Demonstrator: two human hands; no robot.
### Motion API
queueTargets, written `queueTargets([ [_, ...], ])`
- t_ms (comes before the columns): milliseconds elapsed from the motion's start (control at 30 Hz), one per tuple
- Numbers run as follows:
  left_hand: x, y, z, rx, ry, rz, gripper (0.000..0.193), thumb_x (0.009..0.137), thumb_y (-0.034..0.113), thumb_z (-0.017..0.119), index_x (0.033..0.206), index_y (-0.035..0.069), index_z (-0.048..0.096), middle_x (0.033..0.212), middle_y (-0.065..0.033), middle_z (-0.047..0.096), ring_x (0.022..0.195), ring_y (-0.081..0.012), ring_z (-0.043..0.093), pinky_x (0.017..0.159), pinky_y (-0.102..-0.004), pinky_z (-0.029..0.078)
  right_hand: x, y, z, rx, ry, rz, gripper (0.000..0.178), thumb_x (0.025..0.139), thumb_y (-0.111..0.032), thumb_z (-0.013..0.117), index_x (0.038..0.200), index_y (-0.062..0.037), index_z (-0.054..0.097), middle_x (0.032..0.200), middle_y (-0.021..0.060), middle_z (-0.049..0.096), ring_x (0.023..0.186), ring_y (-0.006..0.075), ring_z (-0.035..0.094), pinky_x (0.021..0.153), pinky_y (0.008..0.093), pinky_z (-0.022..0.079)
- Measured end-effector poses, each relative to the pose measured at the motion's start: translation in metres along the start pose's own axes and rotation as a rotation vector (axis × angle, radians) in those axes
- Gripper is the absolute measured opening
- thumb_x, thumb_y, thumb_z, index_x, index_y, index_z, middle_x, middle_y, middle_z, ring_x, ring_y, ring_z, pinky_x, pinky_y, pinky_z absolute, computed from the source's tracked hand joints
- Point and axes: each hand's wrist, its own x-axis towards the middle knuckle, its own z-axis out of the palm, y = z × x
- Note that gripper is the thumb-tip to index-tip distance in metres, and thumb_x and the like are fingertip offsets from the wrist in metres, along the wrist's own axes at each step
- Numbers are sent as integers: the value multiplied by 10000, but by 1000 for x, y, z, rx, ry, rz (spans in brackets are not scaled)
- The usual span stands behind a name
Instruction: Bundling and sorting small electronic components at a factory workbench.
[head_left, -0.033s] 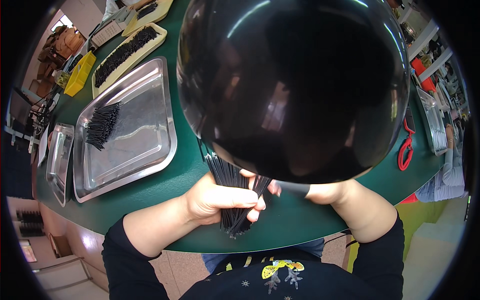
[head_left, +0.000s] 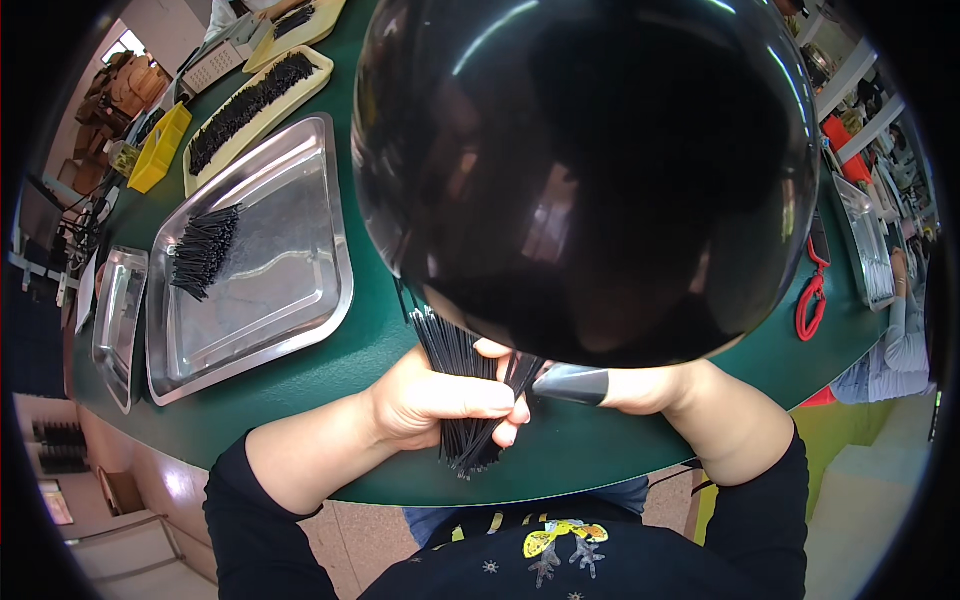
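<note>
My left hand [head_left: 430, 400] is closed around a bundle of thin black wires [head_left: 455, 350] with bare, silvery ends, held above the green table. Some wires at the bundle's right side fan out at a slant. From the right, my right hand [head_left: 640, 388] reaches in, a dark, glossy finger cot [head_left: 572, 383] over its thumb. That thumb's tip lies at the slanted wires; the other fingers are hidden under a big black glossy dome [head_left: 590, 190], which covers the middle of the view.
On the left, a metal tray [head_left: 290, 290] holds a pile of black wires [head_left: 205, 250]. Beyond it stand a cream tray [head_left: 320, 70] of more wires and a yellow bin [head_left: 160, 150]. A small metal tray [head_left: 120, 330] is at the left edge. Red-handled pliers or scissors [head_left: 812, 300] lie right.
My right thumb with the dark finger cot has come out from under the dome's edge and moved up to the wires. My left hand keeps its hold on the bundle.
</note>
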Motion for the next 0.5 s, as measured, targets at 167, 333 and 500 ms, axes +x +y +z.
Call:
queueTargets([
  [167, -1, -1, 2, -22, 92, -4, 164, 758, -15, 584, 914, -54, 552, 791, -164, 604, 685, -202, 620, 638, -277, 509, 2, 7, -3, -3, -7, -171, 238, 753, -34, 632, 971, 53, 590, 929, 137, 616, 829, 150, 586, 769, 262, 460],
  [333, 2, -4, 6, 129, 152, 97, 164, 750, -24, 601, 901, -74, 562, 774, -146, 607, 695, -191, 613, 665, -267, 503, 4, 9, -5, 152, 73, -101, 212, 745, -18, 631, 940, 58, 595, 861, 140, 628, 785, 156, 602, 740, 262, 473],
  [500, 3, 1, 13, 162, 221, 79, 72, 749, -18, 602, 809, -56, 595, 710, -114, 609, 696, -170, 607, 805, -310, 454, -1, -11, -7, -90, 14, -155, 221, 832, -96, 504, 930, 95, 558, 837, 167, 616, 729, 193, 601, 692, 279, 476],
])
